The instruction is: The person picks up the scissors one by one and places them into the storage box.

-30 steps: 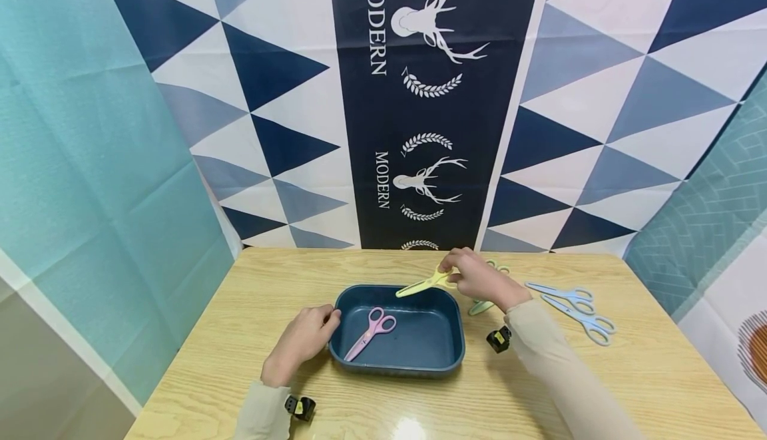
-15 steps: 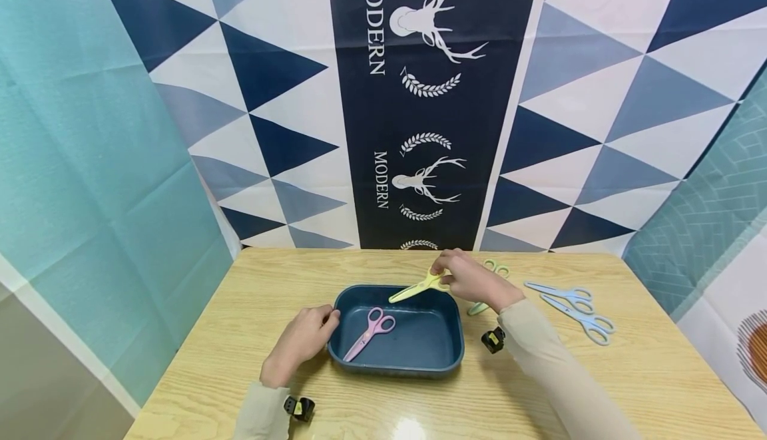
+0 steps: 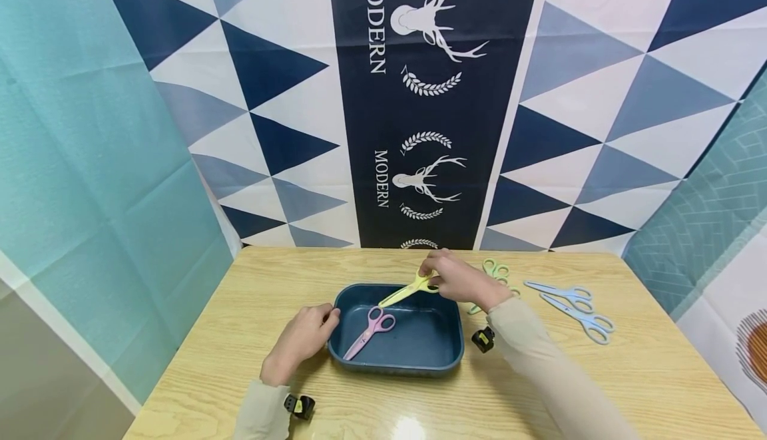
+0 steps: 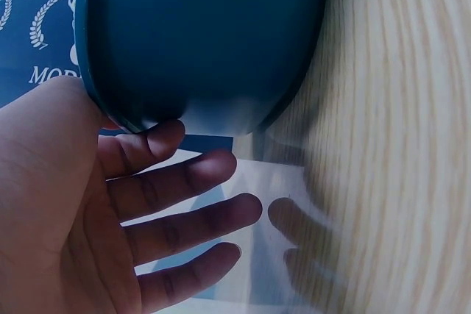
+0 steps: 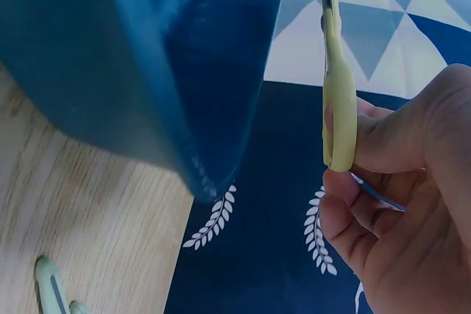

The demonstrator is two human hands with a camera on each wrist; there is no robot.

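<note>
2 hands show on my head feed, and each has hold of something. The right hand has its thumb and fingers drawn narrow on the handles of the yellow scissors, which it holds over the far side of the tub; the blades slant down to the left, the tip near the handles of the pink scissors. I can't tell whether tip and handles touch. My right wrist feed shows the yellow scissors edge-on, with the blades running out of the top of the frame. The left hand pinches the tub's left rim between thumb and index finger, and on the left wrist feed I see its other 3 fingers spread clear of the wall. The tub sits on the wooden surface, with the pink scissors lying inside, toward its left end. Right of the tub, green scissors lie on the surface, partly hidden from my head view by the right hand. Beyond them, 2 blue scissors lie close together, handles pointing right.
</note>
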